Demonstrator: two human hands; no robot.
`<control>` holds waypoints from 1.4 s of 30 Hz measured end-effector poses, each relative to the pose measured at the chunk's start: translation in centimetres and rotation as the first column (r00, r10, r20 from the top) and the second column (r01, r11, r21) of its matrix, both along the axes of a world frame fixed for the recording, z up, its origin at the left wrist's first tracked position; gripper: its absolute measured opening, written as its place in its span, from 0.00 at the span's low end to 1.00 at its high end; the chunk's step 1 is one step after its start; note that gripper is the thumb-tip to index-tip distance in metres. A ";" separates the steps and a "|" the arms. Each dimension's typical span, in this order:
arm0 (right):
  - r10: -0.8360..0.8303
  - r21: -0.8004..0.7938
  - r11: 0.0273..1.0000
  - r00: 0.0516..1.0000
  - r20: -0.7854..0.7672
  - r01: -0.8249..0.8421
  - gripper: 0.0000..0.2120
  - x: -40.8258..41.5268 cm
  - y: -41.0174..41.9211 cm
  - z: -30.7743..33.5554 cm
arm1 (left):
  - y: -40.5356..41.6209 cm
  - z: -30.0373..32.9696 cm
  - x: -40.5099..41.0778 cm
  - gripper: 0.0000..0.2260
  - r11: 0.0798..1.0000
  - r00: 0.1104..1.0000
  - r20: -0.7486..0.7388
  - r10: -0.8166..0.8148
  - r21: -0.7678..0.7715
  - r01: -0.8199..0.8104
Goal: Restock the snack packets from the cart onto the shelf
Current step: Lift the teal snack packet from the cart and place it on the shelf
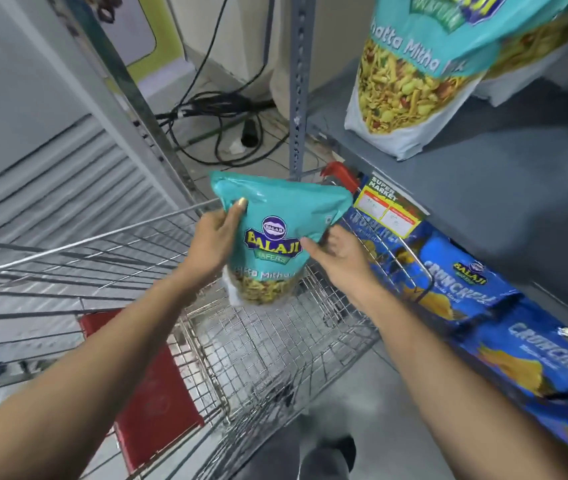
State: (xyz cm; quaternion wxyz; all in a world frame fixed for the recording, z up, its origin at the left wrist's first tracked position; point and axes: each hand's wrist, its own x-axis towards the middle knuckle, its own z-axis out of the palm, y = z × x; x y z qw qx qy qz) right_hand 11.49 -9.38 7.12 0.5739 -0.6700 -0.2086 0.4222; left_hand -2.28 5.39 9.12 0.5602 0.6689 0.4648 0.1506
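Observation:
A teal Balaji snack packet (275, 233) is held upright above the wire cart (261, 344). My left hand (215, 242) grips its left edge, thumb on the front. My right hand (336, 259) touches its right side, fingers spread and partly behind the packet; whether it grips is unclear. On the grey shelf (483, 161) at the upper right stands another teal packet (421, 77) of the same kind. The cart basket below the held packet looks bare.
Blue Crunchex chip packets (469, 289) line the shelf below, right of the cart. A perforated shelf post (298, 84) rises behind the cart. Black cables (220, 109) lie on the floor beyond. A red flap (158, 396) hangs in the cart's near end.

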 end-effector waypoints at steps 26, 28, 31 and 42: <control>-0.656 0.294 0.735 0.533 0.535 0.611 0.10 19.4 -21.4 20.9 | -15.9 20.0 29.7 0.17 0.769 0.677 0.366 -0.638 0.349 0.535; -0.657 0.243 0.732 0.565 0.500 0.636 0.08 20.8 -22.6 19.8 | -16.5 19.1 30.7 0.09 0.775 0.640 0.438 -0.632 0.344 0.530; -0.792 0.314 0.605 0.512 0.333 0.732 0.06 22.4 -24.1 20.3 | -16.8 19.6 32.0 0.06 0.813 0.591 0.563 -0.578 0.337 0.474; -0.817 0.383 0.577 0.501 0.287 0.721 0.07 23.9 -25.8 20.0 | -17.2 18.5 33.2 0.11 0.864 0.642 0.606 -0.469 0.164 0.476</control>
